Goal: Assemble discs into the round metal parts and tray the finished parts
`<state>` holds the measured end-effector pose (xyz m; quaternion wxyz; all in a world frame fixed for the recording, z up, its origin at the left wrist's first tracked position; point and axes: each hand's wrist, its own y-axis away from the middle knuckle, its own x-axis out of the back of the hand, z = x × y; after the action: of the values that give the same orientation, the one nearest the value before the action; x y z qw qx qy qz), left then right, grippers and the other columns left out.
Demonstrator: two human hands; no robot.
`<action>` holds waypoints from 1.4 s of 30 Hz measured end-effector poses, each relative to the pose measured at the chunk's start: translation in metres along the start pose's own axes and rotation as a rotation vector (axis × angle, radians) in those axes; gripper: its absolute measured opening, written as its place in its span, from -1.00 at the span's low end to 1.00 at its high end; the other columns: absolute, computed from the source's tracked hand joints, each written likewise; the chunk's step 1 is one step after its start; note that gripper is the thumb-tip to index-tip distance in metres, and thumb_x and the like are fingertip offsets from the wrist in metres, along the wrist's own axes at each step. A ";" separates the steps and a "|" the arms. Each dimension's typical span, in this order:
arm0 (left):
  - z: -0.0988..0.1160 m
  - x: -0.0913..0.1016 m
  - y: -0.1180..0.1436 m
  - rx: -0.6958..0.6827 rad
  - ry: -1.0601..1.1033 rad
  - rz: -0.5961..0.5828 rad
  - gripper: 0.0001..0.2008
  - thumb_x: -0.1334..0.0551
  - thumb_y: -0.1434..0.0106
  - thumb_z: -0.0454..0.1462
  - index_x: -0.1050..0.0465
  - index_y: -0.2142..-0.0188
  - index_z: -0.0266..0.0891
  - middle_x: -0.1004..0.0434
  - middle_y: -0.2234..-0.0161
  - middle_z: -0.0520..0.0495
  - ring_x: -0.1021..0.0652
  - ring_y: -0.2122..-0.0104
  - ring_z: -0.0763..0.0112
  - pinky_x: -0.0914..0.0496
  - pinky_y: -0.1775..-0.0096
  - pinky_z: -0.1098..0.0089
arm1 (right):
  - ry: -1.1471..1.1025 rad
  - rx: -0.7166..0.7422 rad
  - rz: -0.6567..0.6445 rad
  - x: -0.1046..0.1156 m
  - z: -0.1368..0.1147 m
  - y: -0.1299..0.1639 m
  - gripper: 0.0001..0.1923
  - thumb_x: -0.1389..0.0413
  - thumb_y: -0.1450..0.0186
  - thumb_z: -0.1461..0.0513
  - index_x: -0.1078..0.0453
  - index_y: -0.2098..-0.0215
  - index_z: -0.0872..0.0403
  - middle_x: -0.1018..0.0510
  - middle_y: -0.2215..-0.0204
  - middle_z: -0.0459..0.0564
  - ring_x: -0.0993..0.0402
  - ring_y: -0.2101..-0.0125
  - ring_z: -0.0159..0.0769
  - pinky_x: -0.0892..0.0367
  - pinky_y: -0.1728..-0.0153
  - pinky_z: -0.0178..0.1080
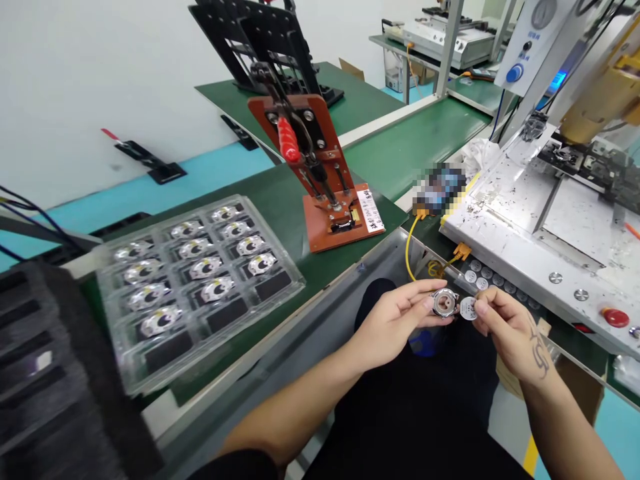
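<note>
Below the front edge of the green bench (280, 200), over the person's lap, both hands meet. Left hand (395, 320) pinches a small round metal part (445, 302) between thumb and fingertips – fingers narrow, closed round its rim, open face turned up toward the camera. Right hand (510, 330) holds a thin pale disc (469, 309) by its edge, thumb and forefinger tight, the other fingers curled under.

Key relation: the disc sits just beside the round part, on its right, nearly touching the rim – can't tell if they actually touch. Disc is tilted, not yet lying flat over the part's face. Neither thing has a real long axis; both are round, so what counts is face-to-face alignment. Right hand is the one carrying the disc toward the part; left only steadies.

More pale discs lie in a row (487, 277) on a dark strip near the right hand, at the front edge of the white machine base (520, 227). A red button (616, 317) sits at that base's right front corner.

On the bench, left side: clear blister tray (195, 280) w/ shiny round parts in most pockets; several front pockets show only dark bottoms. Mid-bench, near its front edge: orange toggle press (320, 173) w/ red handle, well apart from both hands. Yellow cable (411, 247) drops off the bench edge above the left hand.
</note>
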<state>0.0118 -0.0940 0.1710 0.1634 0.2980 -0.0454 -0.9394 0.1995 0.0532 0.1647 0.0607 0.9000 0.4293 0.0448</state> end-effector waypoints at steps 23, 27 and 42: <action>-0.002 -0.002 0.002 0.024 0.043 -0.035 -0.51 -0.44 -0.41 -0.10 -0.59 -0.21 -0.32 -0.73 -0.02 -0.29 -0.72 -0.03 0.00 -0.63 -0.13 -0.05 | 0.090 0.056 0.072 -0.003 -0.006 0.004 -0.70 -0.24 -0.50 0.03 -0.45 0.34 -0.01 -0.53 0.39 -0.07 -0.39 0.35 -0.26 -0.29 0.29 -0.21; -0.001 -0.003 0.002 0.015 0.048 -0.032 -0.53 -0.44 -0.40 -0.11 -0.60 -0.20 -0.32 -0.73 -0.02 -0.29 -0.71 -0.04 -0.02 -0.63 -0.14 -0.05 | 0.086 0.105 0.066 -0.007 -0.008 0.003 -0.72 -0.25 -0.49 0.03 -0.46 0.32 -0.01 -0.60 0.16 0.00 -0.47 0.19 -0.19 -0.37 0.17 -0.19; -0.009 -0.007 0.002 0.016 0.003 -0.021 -0.46 -0.45 -0.38 -0.06 -0.58 -0.24 -0.30 -0.65 -0.19 -0.33 -0.72 -0.06 -0.05 -0.58 -0.20 -0.05 | 0.202 0.144 0.032 -0.028 -0.016 0.001 -0.72 -0.21 -0.51 0.01 -0.45 0.27 -0.01 -0.57 0.05 0.06 -0.48 0.04 -0.09 -0.38 0.03 -0.11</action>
<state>0.0225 -0.0932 0.1679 0.1512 0.3013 -0.0494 -0.9402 0.1804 0.0320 0.1800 -0.0483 0.8997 0.4208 0.1054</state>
